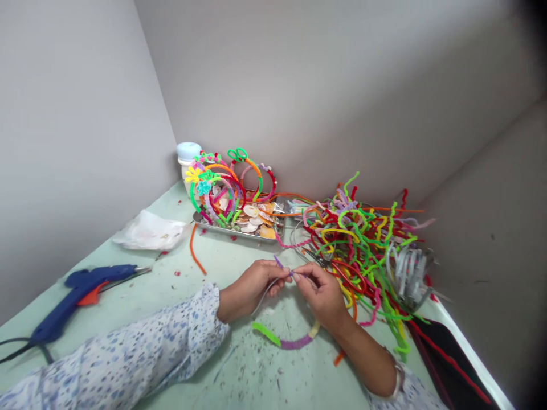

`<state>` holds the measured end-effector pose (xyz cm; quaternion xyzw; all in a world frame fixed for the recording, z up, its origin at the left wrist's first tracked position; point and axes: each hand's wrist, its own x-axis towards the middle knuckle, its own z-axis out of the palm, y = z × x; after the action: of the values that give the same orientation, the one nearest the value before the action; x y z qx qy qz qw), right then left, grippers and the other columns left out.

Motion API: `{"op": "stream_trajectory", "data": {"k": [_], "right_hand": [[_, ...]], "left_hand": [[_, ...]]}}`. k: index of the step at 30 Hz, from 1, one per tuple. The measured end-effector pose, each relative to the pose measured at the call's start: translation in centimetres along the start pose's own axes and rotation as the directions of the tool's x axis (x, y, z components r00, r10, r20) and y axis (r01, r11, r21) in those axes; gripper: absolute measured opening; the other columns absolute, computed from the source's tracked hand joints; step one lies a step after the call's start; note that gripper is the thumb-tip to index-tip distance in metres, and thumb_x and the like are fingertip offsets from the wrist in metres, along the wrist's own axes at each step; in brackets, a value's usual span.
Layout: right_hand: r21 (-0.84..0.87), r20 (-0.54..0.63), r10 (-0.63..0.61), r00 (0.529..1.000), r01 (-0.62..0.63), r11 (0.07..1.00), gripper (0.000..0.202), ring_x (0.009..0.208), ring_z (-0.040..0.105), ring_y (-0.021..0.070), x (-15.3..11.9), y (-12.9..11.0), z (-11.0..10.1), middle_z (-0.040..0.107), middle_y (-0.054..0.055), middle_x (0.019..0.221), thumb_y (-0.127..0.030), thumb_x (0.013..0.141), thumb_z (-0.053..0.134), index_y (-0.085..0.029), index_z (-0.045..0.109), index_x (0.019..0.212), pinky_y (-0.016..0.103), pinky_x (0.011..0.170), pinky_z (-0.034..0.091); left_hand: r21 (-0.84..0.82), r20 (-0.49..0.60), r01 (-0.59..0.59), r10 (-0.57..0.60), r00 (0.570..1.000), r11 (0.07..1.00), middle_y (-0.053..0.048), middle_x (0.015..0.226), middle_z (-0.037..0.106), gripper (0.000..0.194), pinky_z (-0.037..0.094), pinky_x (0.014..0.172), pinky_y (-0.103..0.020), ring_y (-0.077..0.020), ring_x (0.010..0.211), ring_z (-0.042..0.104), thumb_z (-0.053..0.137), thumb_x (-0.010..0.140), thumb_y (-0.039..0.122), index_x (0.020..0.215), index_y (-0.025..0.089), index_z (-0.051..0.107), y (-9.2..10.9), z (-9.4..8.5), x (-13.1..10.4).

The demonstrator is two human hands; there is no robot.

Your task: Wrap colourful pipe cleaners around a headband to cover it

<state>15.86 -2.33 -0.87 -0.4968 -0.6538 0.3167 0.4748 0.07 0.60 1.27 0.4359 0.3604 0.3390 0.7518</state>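
Observation:
Near the middle of the table, my left hand and my right hand meet fingertip to fingertip. Both pinch a thin purple pipe cleaner, whose free end sticks up by my left fingertips. It lies against a thin grey band that curves down below my left hand. Lower down, a curved length wrapped in green, purple and pale yellow hangs just over the table, its yellow end near my right wrist. My right fingers partly hide where the purple piece meets the band.
A blue glue gun lies at the left, near a white plastic bag. Colourful headbands stand in a metal tray of shells, before a white bottle. Tangled pipe cleaners and coiled grey bands are at the right.

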Motion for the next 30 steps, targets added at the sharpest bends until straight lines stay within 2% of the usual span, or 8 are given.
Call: {"op": "stream_trajectory", "data": {"k": [5,12,17,21,25,30], "right_hand": [[-0.001,-0.005,0.013,1.000,-0.013,1.000,0.015,0.062,0.055,0.0155,0.1,0.1,0.0,0.062,0.003,0.071,-0.030,0.080,0.053,-0.018,0.062,0.081,0.025,0.057,0.042],[0.010,-0.028,0.112,0.993,-0.112,0.994,0.019,0.049,0.044,0.0119,0.3,0.3,0.0,0.053,-0.002,0.058,-0.036,0.079,0.055,-0.018,0.060,0.078,0.023,0.047,0.036],[0.014,-0.032,0.164,0.986,-0.164,0.986,0.020,0.049,0.043,0.0123,0.6,0.5,0.0,0.052,-0.002,0.057,-0.037,0.079,0.055,-0.018,0.060,0.078,0.023,0.047,0.035],[0.003,-0.036,0.186,0.982,-0.186,0.982,0.020,0.048,0.043,0.0129,0.7,0.6,0.0,0.051,-0.003,0.054,-0.037,0.079,0.055,-0.018,0.060,0.078,0.024,0.047,0.035],[-0.004,-0.035,0.185,0.982,-0.186,0.983,0.019,0.048,0.044,0.0128,0.7,0.7,0.1,0.052,-0.003,0.055,-0.037,0.079,0.055,-0.019,0.060,0.077,0.023,0.047,0.035],[-0.009,-0.024,0.195,0.981,-0.195,0.981,0.019,0.048,0.044,0.0124,0.8,0.8,0.2,0.055,-0.001,0.058,-0.037,0.079,0.054,-0.019,0.060,0.079,0.023,0.046,0.034]], "left_hand": [[0.059,-0.003,-0.002,0.002,1.000,0.998,0.003,0.049,0.043,0.020,0.020,0.041,-0.022,-0.0058,0.040,0.035,0.057,0.070,0.032,0.063,0.012,0.056,0.0,0.1,0.0],[0.216,-0.040,-0.060,0.070,0.997,0.974,0.004,0.048,0.043,0.032,0.025,0.041,-0.020,-0.0065,0.041,0.037,0.056,0.071,0.046,0.066,0.014,0.052,-0.8,-0.4,0.2],[0.242,-0.048,-0.084,0.099,0.994,0.967,0.005,0.048,0.043,0.026,0.027,0.041,-0.019,-0.0063,0.041,0.039,0.056,0.072,0.040,0.065,0.015,0.050,-1.3,-0.6,0.4],[0.244,-0.120,-0.101,0.134,0.984,0.964,0.006,0.047,0.043,0.019,0.028,0.040,-0.019,-0.0069,0.039,0.038,0.056,0.072,0.035,0.076,0.016,0.051,-1.2,-0.3,0.4],[0.303,-0.168,-0.185,0.244,0.955,0.935,0.007,0.054,0.044,0.017,0.032,0.043,-0.019,-0.0066,0.043,0.039,0.057,0.072,0.030,0.077,0.017,0.049,-1.2,-0.1,0.1],[0.549,-0.104,-0.317,0.440,0.892,0.774,0.004,0.063,0.047,0.010,0.034,0.053,-0.019,-0.0083,0.056,0.043,0.052,0.078,0.024,0.085,0.017,0.054,-1.4,-0.4,-0.4]]}}
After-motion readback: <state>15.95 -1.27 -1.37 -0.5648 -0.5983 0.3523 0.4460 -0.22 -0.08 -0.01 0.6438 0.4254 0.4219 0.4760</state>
